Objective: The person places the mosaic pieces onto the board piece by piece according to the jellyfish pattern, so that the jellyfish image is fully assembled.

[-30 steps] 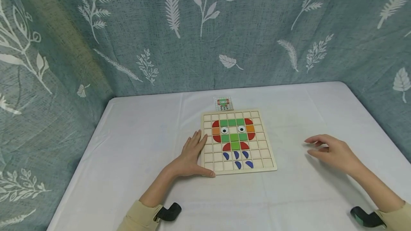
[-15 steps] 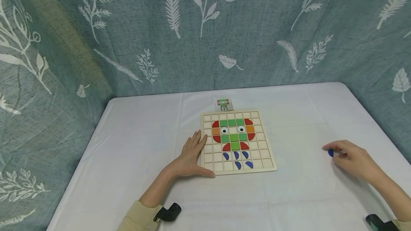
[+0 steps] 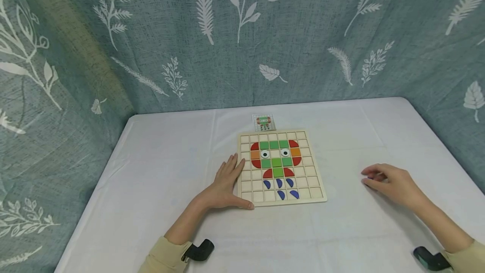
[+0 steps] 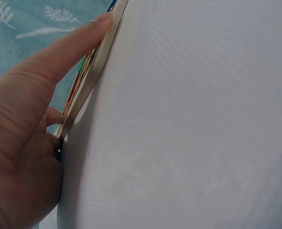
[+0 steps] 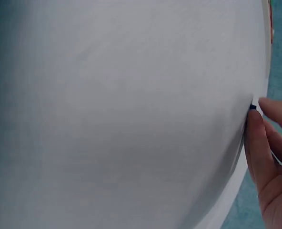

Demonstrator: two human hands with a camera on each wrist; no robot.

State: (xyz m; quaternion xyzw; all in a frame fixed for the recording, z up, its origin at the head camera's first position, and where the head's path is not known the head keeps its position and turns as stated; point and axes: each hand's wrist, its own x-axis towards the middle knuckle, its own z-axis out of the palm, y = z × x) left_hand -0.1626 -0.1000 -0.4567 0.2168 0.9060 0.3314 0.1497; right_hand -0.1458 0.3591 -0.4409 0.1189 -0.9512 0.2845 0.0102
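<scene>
My left hand point(image 3: 227, 186) lies spread along the left side of a wooden grid board point(image 3: 320, 193), its fingers at the left edge and its thumb at the near left corner. In the left wrist view, that thumb touches the edge of the board point(image 4: 99, 62). Red, orange and green tiles, two eye tiles and several blue half-round pieces point(image 3: 281, 195) lie on the grid. Well to the right of the board, my right hand point(image 3: 394, 184) pinches a small blue piece point(image 5: 253, 107) between thumb and fingers, low over the table. Most of that piece is hidden by the fingers.
A small picture card point(image 3: 264, 122) with a similar coloured figure lies just behind the board. White cloth point(image 3: 170, 159) covers the table. A green-blue curtain point(image 3: 227, 75) with white leaves hangs behind and at the sides.
My right hand first moved right and picked up the blue piece, then came back left towards the board with it. My left hand and the board have stayed in place.
</scene>
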